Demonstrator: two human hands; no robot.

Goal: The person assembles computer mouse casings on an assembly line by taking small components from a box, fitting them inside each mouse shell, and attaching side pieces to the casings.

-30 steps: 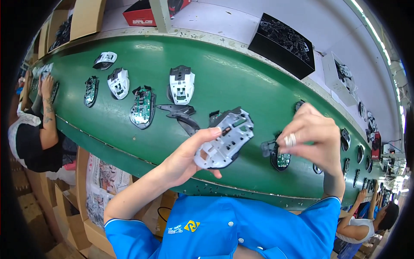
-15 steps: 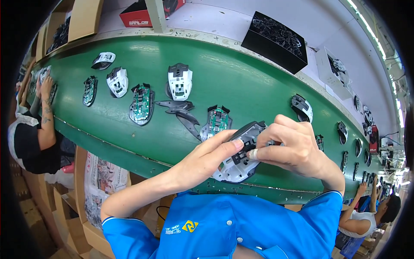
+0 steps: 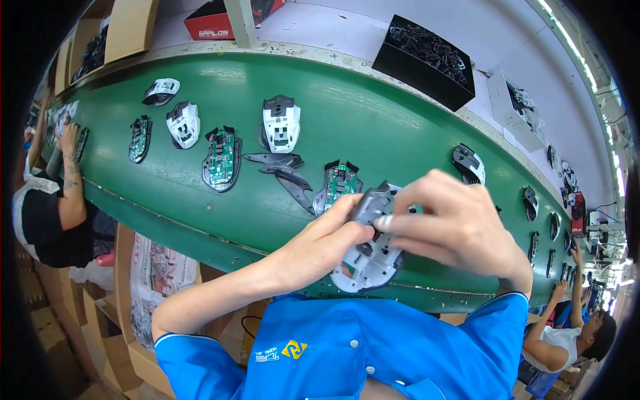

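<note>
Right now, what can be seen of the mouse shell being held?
The mouse shell looks like hard plastic: pale grey inside, with openings, darker parts and a dark edge. It is tilted above the near side of the green table, its inside showing. The left hand grips its left side; the right hand is at its upper part, hiding some.

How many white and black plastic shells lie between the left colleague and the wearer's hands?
3: the leftmost white and black plastic shell, a second at its lower right, a third above dark pointed plastic pieces.
</note>
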